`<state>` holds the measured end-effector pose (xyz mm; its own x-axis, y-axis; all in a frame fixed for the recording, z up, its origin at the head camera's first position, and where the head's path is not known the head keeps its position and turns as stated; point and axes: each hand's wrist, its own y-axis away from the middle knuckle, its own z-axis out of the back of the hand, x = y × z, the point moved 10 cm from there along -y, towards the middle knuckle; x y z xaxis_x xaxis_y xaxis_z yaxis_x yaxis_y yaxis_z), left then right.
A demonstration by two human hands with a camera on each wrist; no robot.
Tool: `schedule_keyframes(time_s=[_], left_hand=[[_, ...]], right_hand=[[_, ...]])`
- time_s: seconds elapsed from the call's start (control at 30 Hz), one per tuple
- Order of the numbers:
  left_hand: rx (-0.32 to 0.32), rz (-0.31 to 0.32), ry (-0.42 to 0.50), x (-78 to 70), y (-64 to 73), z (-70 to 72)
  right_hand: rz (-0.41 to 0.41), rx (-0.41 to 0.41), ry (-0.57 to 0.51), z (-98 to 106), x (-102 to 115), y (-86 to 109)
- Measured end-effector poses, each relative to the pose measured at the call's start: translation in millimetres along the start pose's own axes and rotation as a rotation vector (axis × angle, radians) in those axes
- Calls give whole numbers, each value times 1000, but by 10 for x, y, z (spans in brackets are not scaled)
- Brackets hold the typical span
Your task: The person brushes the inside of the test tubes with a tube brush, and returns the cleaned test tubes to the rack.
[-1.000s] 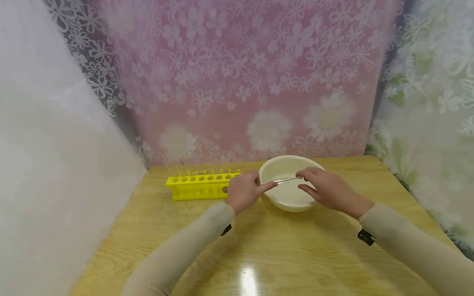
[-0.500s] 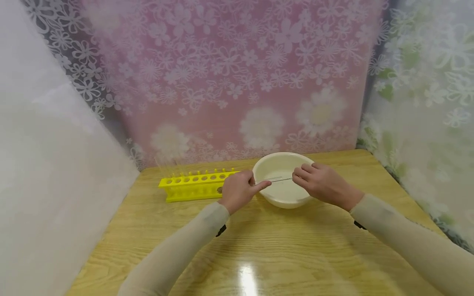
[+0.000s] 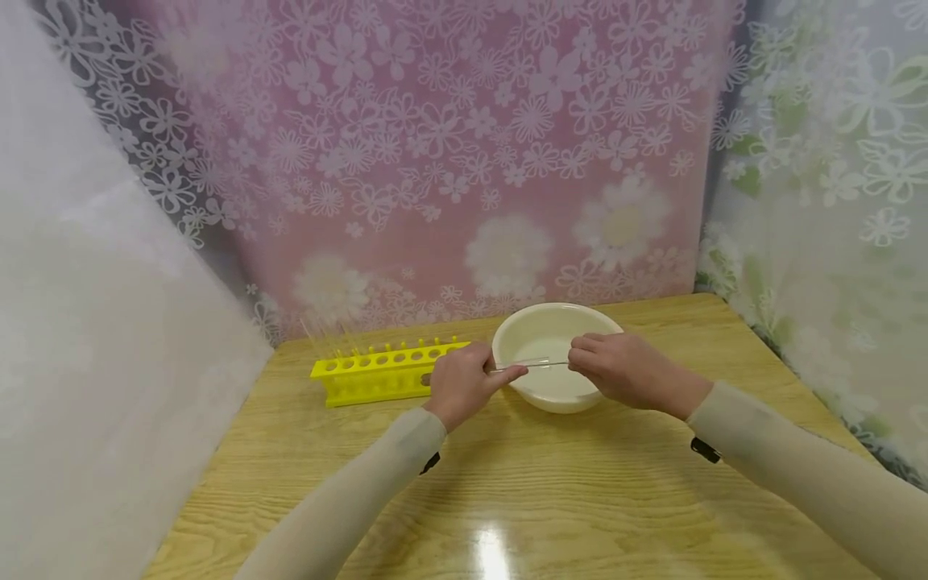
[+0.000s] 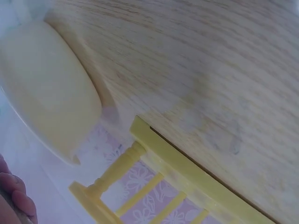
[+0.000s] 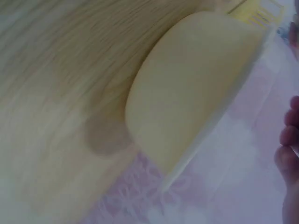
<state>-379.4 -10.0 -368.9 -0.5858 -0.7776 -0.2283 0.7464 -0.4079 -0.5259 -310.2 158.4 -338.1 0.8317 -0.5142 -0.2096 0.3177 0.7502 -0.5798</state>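
Note:
My left hand [image 3: 464,383] grips a clear test tube [image 3: 536,362], held nearly level above the near left rim of a cream basin [image 3: 558,403]. A thin wire handle [image 3: 558,364] runs from the tube's mouth to my right hand [image 3: 631,370], whose fingertips pinch its end over the basin. Beyond the left fist shows a brownish tip [image 3: 425,379], which looks like brush bristles inside the tube's far end. In the left wrist view, the left fingers [image 4: 21,198] curl around something dark and greyish. The right wrist view catches curled right fingers [image 5: 289,133] at its edge.
A yellow test tube rack [image 3: 377,387] stands left of the basin, partly behind the left hand. Several clear tubes [image 3: 329,337] stand in its left end. The wooden table [image 3: 435,499] reaches back to a pink flowered curtain [image 3: 435,161].
A second ago the right thumb and fingers were apart at the wire's looped end; now they pinch it and hide the loop. The view has shifted slightly.

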Motion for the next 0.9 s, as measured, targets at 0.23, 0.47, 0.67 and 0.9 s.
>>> schedule_keyframes(time_s=[0.23,0.47,0.67,0.9], left_hand=[[-70,-54,-97,-61,0,85],[-76,-113,-153,-165,13,84],[37,35,-25,-11,-10,-29],[129,128,62,107,-1,-95]], right_hand=[[-428,234,-593,-250,-339,53],[-873,374,-1133,-602,-585,336],[-737,234,-784,-433,-575,229],[-84,-46,123,31,-50,-31]])
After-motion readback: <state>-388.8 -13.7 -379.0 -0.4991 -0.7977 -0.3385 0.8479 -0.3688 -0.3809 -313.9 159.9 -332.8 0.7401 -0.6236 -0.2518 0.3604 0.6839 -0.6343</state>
